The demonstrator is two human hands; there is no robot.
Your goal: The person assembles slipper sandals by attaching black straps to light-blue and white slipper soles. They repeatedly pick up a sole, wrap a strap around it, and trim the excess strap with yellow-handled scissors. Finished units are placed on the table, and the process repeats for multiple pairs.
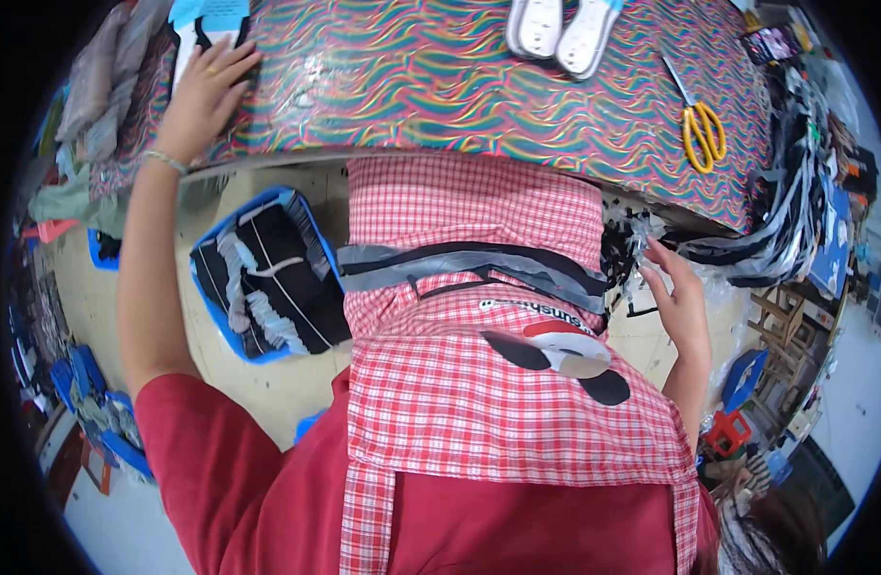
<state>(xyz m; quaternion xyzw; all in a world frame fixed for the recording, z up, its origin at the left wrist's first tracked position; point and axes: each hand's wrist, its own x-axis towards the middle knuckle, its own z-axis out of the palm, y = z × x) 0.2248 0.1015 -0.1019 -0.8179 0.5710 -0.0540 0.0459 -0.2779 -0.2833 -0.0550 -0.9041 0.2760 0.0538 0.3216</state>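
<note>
At the far left of the table, my left hand [206, 96] lies with fingers stretched over a white piece with black edges [185, 53]. A light blue piece [210, 10] lies at its far end. My right hand [678, 297] is below the table's edge, right of my lap, thumb and fingers apart. Its fingertips are close to clear and black scraps [635, 235]; nothing held shows between them. Across my lap rests a black and grey strip [460, 264]. Two white sole-shaped pieces with dark outlines [586, 43] lie at the table's far middle.
Yellow-handled scissors [704, 139] lie on the right of the patterned table [393, 86]. Black and clear strips [795, 220] hang off its right end. A blue crate [220, 321] with black pieces stands on the floor at left. Another person's head [766, 522] shows at lower right.
</note>
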